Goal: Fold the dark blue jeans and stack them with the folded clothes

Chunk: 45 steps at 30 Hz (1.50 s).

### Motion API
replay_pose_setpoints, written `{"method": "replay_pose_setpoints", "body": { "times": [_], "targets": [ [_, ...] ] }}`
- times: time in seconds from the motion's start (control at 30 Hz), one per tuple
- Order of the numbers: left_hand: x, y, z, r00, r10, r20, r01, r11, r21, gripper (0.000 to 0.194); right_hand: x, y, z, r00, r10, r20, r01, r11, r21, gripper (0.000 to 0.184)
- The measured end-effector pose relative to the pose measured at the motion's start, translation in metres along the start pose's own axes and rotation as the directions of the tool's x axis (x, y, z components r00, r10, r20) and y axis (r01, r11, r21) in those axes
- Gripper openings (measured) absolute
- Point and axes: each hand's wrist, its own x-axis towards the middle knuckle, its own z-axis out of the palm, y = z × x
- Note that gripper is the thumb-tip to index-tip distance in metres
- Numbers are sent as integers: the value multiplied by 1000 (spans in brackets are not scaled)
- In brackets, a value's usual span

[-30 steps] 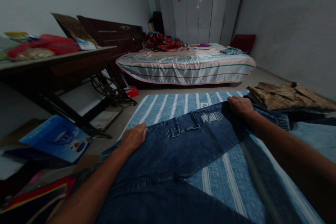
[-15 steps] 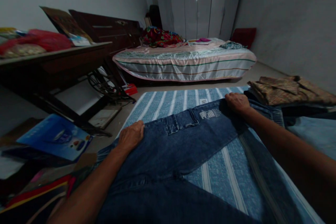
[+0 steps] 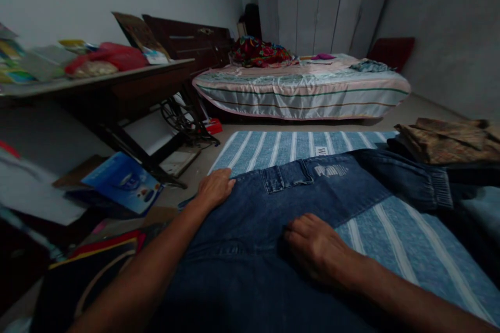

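Dark blue denim jeans [image 3: 261,213] lie spread over a blue-and-white striped cloth [image 3: 265,148], one leg stretching to the right with a flap pocket and a frayed patch. My left hand [image 3: 216,187] grips the far edge of the jeans near the waist, its fingers closed on the denim. Lower and nearer to me, my right hand [image 3: 314,247] is closed with curled fingers on the jeans around the crotch. Its fingertips are partly hidden in shadow. The gathered cuff [image 3: 441,187] lies at the right, untouched by either hand.
Folded brown patterned clothing [image 3: 449,140] is piled at the right. A wooden sewing table [image 3: 128,80] stands left, above a blue box [image 3: 125,182]. Dark cloth with red and yellow trim [image 3: 97,265] lies at lower left. Behind is a bed [image 3: 300,96].
My right hand has left the far edge of the leg and come back toward me to the crotch. My left hand stays on the waist edge. The view has turned left.
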Motion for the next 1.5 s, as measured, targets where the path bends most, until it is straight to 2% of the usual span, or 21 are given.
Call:
{"method": "replay_pose_setpoints", "body": {
  "times": [0.07, 0.17, 0.27, 0.37, 0.5, 0.6, 0.73, 0.8, 0.87, 0.9, 1.0, 1.13, 1.23, 1.3, 1.4, 1.5],
  "targets": [
    [5, -9, 2, 998, 2, 58, 0, 999, -41, 32, -8, -15, 4, 999, -8, 46, 9, 1000, -26, 23],
    [9, -19, 4, 996, 35, 76, -28, 995, -91, 28, -14, -15, 12, 1000, 3, 21, -1, 997, -75, 35],
    [6, -23, 6, 999, 40, 16, -37, 993, -115, 29, -15, -5, 23, 999, -8, -54, 2, 995, -103, 29],
    [-1, -22, 12, 999, 31, -34, -35, 993, -113, 31, -17, 1, 28, 995, -28, -98, 22, 998, -64, 22],
    [-2, -23, 22, 999, 35, -12, -36, 994, -99, 26, -21, 2, 23, 991, -54, -119, 51, 998, -23, 22],
    [1, -20, 20, 1000, 19, -4, -19, 996, -82, 25, -22, 1, 19, 991, -69, -118, 62, 996, -61, 24],
    [-1, 2, 8, 997, 31, -69, -36, 997, -64, 25, -21, -2, 18, 992, -47, -114, 36, 995, -98, 21],
    [-8, 22, 5, 984, 150, -97, -159, 983, -90, 24, -20, -3, 18, 995, -34, -97, 24, 994, -103, 19],
    [-18, 44, 9, 941, 332, -63, -338, 927, -165, 26, -19, -3, 18, 998, -27, -63, 21, 995, -100, 18],
    [-24, 53, 12, 931, 363, -36, -362, 910, -200, 32, -20, -3, 18, 998, -24, -51, 19, 995, -97, 18],
    [-35, 70, 25, 958, 283, 39, -265, 931, -249, 59, -26, -4, 18, 999, -8, -37, 4, 995, -96, 18],
    [-39, 72, 31, 963, 258, 72, -233, 940, -250, 70, -32, -7, 13, 999, 38, 12, -37, 993, -109, 19],
    [-38, 72, 28, 962, 247, 113, -215, 947, -239, 83, -21, -6, 1, 991, 112, 74, -104, 990, -93, 13],
    [-38, 73, 26, 964, 234, 128, -201, 953, -228, 92, -8, -1, -6, 982, 178, 70, -172, 982, -81, 10],
    [-40, 75, 27, 965, 224, 135, -192, 957, -216, 97, 4, 11, -7, 968, 247, 55, -244, 969, -47, 28],
    [-41, 75, 29, 966, 226, 123, -196, 956, -217, 97, -13, 24, 1, 953, 270, 138, -271, 962, -13, 60]
  ]
}}
